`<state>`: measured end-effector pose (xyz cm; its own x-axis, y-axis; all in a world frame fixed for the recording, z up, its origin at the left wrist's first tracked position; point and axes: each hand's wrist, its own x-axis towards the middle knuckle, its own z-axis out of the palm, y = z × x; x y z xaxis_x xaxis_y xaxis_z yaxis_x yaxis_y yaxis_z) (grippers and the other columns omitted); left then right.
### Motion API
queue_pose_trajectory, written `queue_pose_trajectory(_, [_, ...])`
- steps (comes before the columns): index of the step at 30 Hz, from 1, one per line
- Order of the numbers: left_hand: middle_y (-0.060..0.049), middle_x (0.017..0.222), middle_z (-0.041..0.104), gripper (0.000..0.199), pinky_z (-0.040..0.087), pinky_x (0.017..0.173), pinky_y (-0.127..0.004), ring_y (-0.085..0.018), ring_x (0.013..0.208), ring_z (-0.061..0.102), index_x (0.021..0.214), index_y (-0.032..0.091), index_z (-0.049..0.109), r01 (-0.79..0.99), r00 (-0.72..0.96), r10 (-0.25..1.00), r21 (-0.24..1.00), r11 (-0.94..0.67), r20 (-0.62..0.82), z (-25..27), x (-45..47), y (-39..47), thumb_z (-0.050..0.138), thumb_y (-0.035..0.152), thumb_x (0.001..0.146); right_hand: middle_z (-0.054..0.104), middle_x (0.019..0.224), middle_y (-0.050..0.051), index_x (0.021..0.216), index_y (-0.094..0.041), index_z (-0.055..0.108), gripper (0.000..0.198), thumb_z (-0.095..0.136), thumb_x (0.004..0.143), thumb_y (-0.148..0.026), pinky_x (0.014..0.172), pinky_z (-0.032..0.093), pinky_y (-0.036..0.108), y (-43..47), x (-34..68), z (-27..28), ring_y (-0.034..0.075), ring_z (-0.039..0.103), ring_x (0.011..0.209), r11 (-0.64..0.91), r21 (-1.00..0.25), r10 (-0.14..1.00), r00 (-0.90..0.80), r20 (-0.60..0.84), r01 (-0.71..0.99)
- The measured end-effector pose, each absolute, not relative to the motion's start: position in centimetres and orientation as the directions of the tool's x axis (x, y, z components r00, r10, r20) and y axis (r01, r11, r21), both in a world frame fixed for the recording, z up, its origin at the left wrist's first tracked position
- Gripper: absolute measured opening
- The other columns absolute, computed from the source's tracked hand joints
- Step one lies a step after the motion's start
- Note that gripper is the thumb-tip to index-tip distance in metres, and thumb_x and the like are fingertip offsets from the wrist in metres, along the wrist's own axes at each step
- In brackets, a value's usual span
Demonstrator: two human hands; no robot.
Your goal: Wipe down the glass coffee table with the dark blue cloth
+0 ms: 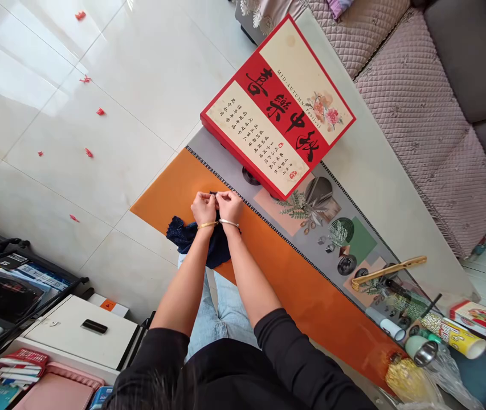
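Observation:
A dark navy piece of knit-like cloth point(219, 250) lies bunched over the near edge of the orange tabletop point(285, 279), partly behind my wrists. My left hand point(203, 208), with a gold-coloured bracelet at its wrist, pinches a bit of this cloth at its upper end. Right beside it, my right hand point(230, 206), wearing a silver-coloured bangle, pinches the same spot with thumb and finger. Both sets of fingertips nearly touch, and a small dark tip of cloth shows between and above them. Exactly what the fingertips grip is mostly covered.
Beyond my hands stands a large red and cream gift box point(277, 105). Toward the right are a wooden back scratcher point(390, 272), a yellow paper cup point(460, 337) and a green cup point(421, 350). A white cabinet point(76, 330) is at lower left; red scraps point(101, 111) dot the floor.

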<state>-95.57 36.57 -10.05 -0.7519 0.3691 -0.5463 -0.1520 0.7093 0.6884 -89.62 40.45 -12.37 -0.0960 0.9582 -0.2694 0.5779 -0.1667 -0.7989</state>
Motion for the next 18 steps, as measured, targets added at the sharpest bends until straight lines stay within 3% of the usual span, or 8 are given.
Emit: queue_pose_trajectory(18, [0.004,0.056,0.065,0.012,0.052,0.078,-0.025,-0.015,0.062,0.068,0.075,0.024,0.052,-0.167,-0.749,0.378,0.706,0.688,-0.545,-10.7,-96.0,36.6,0.06,0.027,0.082,0.069,0.075,-0.001,0.068,-0.018,0.068,0.011,0.069,0.076,-0.01,0.072,0.054,0.023,41.1,-89.8,-12.2,0.012,0.067,0.064,-0.142,-0.813,0.948,-0.16,-0.276,0.565])
